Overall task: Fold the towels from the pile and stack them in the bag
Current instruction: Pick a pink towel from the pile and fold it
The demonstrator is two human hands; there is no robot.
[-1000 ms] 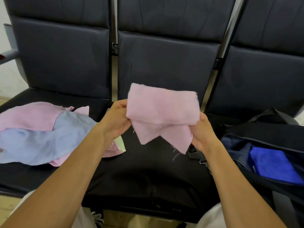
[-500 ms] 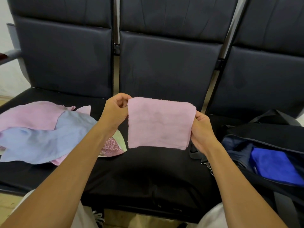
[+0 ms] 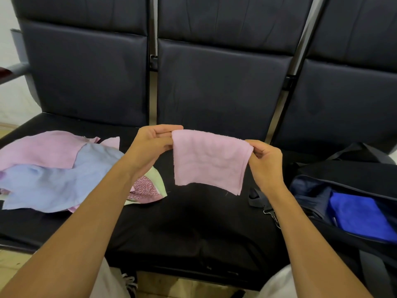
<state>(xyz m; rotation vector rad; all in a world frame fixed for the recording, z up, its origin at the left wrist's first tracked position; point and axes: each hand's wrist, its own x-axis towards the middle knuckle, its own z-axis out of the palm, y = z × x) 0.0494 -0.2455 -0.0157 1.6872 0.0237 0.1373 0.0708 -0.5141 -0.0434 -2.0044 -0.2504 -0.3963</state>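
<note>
Pink towel (image 3: 209,161) now hangs as neat folded rectangle, ragged corners gone; left hand (image 3: 150,147) and right hand (image 3: 265,161) each pinch top corner above seat (image 3: 193,229); bag (image 3: 352,190) at right; likely ready for stacking

A row of dark padded seats (image 3: 193,229) is carrying everything. A loose pile of towels (image 3: 53,168), pink and pale blue over what may be a patterned cloth, is lying on the left seat, while an open dark bag (image 3: 343,175) is sitting on the right one.
</note>
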